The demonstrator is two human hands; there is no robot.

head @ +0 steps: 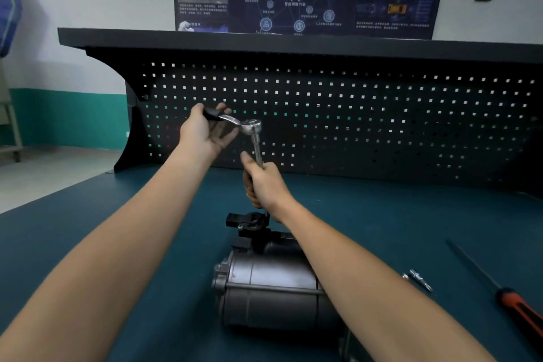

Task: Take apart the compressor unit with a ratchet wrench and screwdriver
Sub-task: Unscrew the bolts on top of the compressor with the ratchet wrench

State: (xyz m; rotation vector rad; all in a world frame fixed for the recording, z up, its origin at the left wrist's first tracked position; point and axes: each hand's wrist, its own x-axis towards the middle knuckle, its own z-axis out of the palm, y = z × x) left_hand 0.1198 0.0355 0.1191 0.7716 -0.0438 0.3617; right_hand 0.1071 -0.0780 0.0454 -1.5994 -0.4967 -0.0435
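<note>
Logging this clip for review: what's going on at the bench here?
A person works a ratchet wrench above the compressor unit, which lies on the teal bench. The left hand holds the wrench's handle. The right hand grips its extension bar, which points down toward the black fitting at the unit's far end. A screwdriver and some small metal parts lie untouched on the right.

free: bench [117,244] left of compressor [264,288] | right: screwdriver [505,297], bolts [420,279] | rear: pegboard [382,114]
</note>
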